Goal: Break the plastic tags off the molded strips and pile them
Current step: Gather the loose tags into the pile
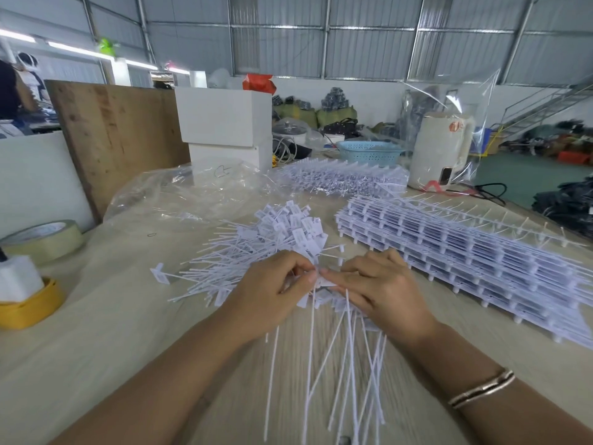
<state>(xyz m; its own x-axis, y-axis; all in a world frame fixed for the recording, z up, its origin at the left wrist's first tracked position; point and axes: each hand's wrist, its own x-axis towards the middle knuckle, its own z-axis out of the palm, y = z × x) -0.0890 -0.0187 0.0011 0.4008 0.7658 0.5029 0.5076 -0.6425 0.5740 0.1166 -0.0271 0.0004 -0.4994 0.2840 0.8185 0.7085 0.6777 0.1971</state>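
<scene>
- Left hand and right hand: each grip pinched on one strip of tags.
- Loose tag pile at 12 o'clock.
- Stacked molded strips on the table at 2 o'clock.

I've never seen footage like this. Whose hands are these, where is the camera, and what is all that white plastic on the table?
There is no machine here: a person wears a camera on the head, so the single picture looks forward and down at their own two hands. The left hand and right hand meet in the middle, fingers curled, pinching a molded strip of white plastic tags whose long thin tails hang toward the viewer. Just beyond the hands lies the pile of loose tags already broken off. To the right sits a stack of unbroken strips, with another stack farther back. Also on the table are a roll of tape, clear plastic bags, a blue basket and a cream kettle.
</scene>
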